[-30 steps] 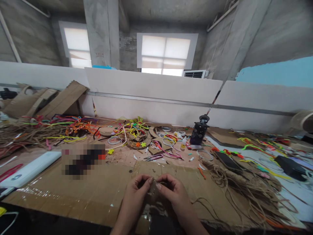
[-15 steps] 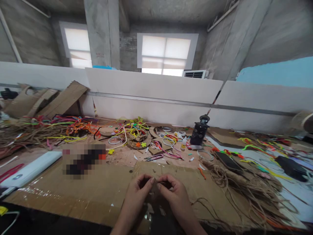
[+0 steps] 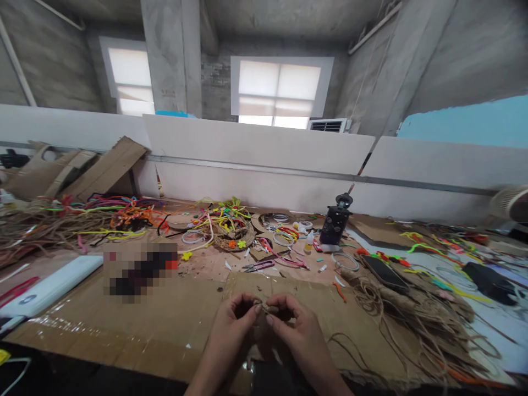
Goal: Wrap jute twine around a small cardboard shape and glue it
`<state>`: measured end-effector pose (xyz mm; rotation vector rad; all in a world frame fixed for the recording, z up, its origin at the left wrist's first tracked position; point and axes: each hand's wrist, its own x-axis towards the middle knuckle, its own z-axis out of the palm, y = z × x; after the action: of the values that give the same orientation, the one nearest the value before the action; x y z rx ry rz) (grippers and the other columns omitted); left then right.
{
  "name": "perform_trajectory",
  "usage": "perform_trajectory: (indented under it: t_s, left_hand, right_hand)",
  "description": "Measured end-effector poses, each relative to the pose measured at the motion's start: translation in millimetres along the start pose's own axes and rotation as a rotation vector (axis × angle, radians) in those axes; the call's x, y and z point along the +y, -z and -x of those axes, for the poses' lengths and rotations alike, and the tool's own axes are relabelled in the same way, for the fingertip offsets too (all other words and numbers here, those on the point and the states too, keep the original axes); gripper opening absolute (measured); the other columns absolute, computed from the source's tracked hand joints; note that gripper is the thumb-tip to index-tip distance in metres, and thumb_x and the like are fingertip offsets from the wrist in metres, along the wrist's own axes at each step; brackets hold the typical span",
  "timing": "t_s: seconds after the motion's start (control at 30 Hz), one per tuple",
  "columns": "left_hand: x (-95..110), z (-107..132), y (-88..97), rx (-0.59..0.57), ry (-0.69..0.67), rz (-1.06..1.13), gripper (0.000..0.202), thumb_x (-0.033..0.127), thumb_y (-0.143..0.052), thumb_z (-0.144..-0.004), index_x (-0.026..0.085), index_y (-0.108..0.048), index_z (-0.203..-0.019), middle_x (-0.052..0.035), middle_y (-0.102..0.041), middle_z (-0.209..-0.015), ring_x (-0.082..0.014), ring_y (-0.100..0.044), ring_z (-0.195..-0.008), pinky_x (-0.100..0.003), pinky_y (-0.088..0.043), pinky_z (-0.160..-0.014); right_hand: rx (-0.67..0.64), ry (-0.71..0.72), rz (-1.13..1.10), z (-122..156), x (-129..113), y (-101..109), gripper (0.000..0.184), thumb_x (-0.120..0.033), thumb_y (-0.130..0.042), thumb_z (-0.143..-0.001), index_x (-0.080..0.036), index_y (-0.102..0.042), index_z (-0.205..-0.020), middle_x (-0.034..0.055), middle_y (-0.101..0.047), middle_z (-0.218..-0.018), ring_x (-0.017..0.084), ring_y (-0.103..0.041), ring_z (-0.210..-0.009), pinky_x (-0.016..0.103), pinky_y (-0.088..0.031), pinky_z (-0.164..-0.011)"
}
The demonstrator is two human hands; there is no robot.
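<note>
Twine (image 3: 265,308), by its brown look, sits between the fingertips of both hands, over the near part of the cardboard (image 3: 165,324) on the tabletop (image 3: 208,268). The left hand (image 3: 235,324) has its grip pinched, thumb against forefinger, on the twine's left end; the right hand (image 3: 297,324) pinches it from the other side. Neither is nearer: the fingertips almost meet, with the bit right in the gap. Its long axis seems to run from hand to hand, but too little shows to be sure. Snips (image 3: 260,266) lie beyond the hands, and a cord heap (image 3: 412,324) spreads to the right
</note>
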<state>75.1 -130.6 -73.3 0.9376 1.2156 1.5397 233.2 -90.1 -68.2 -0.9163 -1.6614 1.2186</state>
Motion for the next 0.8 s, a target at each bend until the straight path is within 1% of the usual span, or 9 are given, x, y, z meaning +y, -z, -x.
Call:
perform_trajectory:
  t_s: [0.07, 0.13, 0.23, 0.33, 0.43, 0.5, 0.57, 0.67, 0.8]
  left_hand:
    - [1.5, 0.6, -0.6, -0.014, 0.035, 0.038, 0.032, 0.040, -0.086, -0.064, 0.016, -0.075, -0.081, -0.0028, -0.072, -0.074, -0.0163, -0.060, -0.066, -0.027, -0.047, -0.065]
    - [4.7, 2.4, -1.6, -0.017, 0.063, 0.052, 0.035, 0.041, -0.088, -0.062, 0.016, -0.076, -0.084, -0.0037, -0.073, -0.077, -0.0169, -0.062, -0.067, -0.027, -0.049, -0.065]
    - [8.8, 5.1, -3.6, -0.009, 0.088, 0.067, 0.035, 0.041, -0.088, -0.060, 0.016, -0.078, -0.082, -0.0052, -0.074, -0.078, -0.0192, -0.065, -0.070, -0.028, -0.051, -0.065]
    - [8.8, 5.2, -4.3, 0.007, 0.074, 0.076, 0.033, 0.041, -0.087, -0.059, 0.015, -0.077, -0.078, -0.0060, -0.075, -0.076, -0.0207, -0.065, -0.070, -0.030, -0.052, -0.065]
    - [5.9, 3.4, -3.1, -0.002, 0.031, 0.035, 0.027, 0.037, -0.085, -0.062, 0.016, -0.077, -0.078, -0.0061, -0.076, -0.078, -0.0204, -0.066, -0.073, -0.030, -0.052, -0.069]
    - [3.3, 2.0, -2.0, -0.014, 0.008, 0.016, 0.023, 0.034, -0.083, -0.065, 0.016, -0.078, -0.079, -0.0055, -0.076, -0.079, -0.0200, -0.066, -0.073, -0.029, -0.051, -0.071]
    - [0.6, 1.1, -1.3, -0.026, -0.010, 0.015, 0.021, 0.033, -0.081, -0.067, 0.016, -0.078, -0.080, -0.0057, -0.076, -0.079, -0.0200, -0.066, -0.073, -0.029, -0.051, -0.071]
    - [-2.0, 1.4, -0.8, -0.042, -0.028, 0.001, 0.019, 0.032, -0.080, -0.069, 0.016, -0.079, -0.081, -0.0062, -0.077, -0.081, -0.0201, -0.066, -0.075, -0.029, -0.051, -0.071]
    - [-2.5, 2.6, 0.2, -0.059, -0.037, -0.025, 0.020, 0.033, -0.078, -0.071, 0.016, -0.079, -0.082, -0.0067, -0.078, -0.082, -0.0202, -0.066, -0.075, -0.028, -0.051, -0.071]
  right_hand:
    - [0.013, -0.015, -0.037, -0.2, 2.0, 1.3, 0.021, -0.036, -0.072, -0.076, -0.017, -0.071, -0.085, 0.0044, -0.072, -0.080, 0.022, -0.065, -0.076, 0.028, -0.050, -0.068]
    - [0.028, -0.019, -0.067, -0.5, 5.5, 2.8, 0.023, -0.039, -0.075, -0.077, -0.017, -0.071, -0.085, 0.0036, -0.071, -0.078, 0.021, -0.063, -0.074, 0.027, -0.049, -0.066]
    - [0.028, -0.018, -0.096, -1.0, 11.7, 5.6, 0.024, -0.039, -0.076, -0.079, -0.018, -0.070, -0.087, 0.0025, -0.070, -0.079, 0.020, -0.061, -0.073, 0.027, -0.049, -0.067]
    - [0.014, -0.009, -0.066, -1.4, 13.0, 7.9, 0.022, -0.037, -0.076, -0.079, -0.019, -0.072, -0.090, 0.0034, -0.071, -0.083, 0.022, -0.063, -0.077, 0.029, -0.050, -0.070]
    - [0.051, 0.104, 0.048, -2.3, 6.7, 9.2, 0.021, -0.032, -0.076, -0.078, -0.021, -0.076, -0.096, 0.0050, -0.073, -0.092, 0.024, -0.065, -0.086, 0.031, -0.050, -0.077]
    - [0.071, 0.218, 0.120, -3.3, 0.6, 9.3, 0.018, -0.027, -0.073, -0.080, -0.023, -0.078, -0.097, 0.0048, -0.073, -0.095, 0.024, -0.065, -0.090, 0.032, -0.049, -0.080]
    - [0.063, 0.304, 0.161, -4.1, -4.7, 8.7, 0.017, -0.022, -0.069, -0.083, -0.025, -0.079, -0.097, 0.0040, -0.073, -0.096, 0.023, -0.066, -0.092, 0.031, -0.049, -0.083]
    - [0.041, 0.355, 0.201, -4.2, -9.0, 6.7, 0.020, -0.016, -0.065, -0.086, -0.027, -0.079, -0.095, 0.0029, -0.072, -0.097, 0.021, -0.067, -0.095, 0.029, -0.050, -0.085]
    - [0.037, 0.360, 0.225, -2.7, -9.2, 4.8, 0.019, -0.014, -0.064, -0.088, -0.026, -0.078, -0.092, 0.0026, -0.071, -0.096, 0.020, -0.067, -0.095, 0.028, -0.049, -0.085]
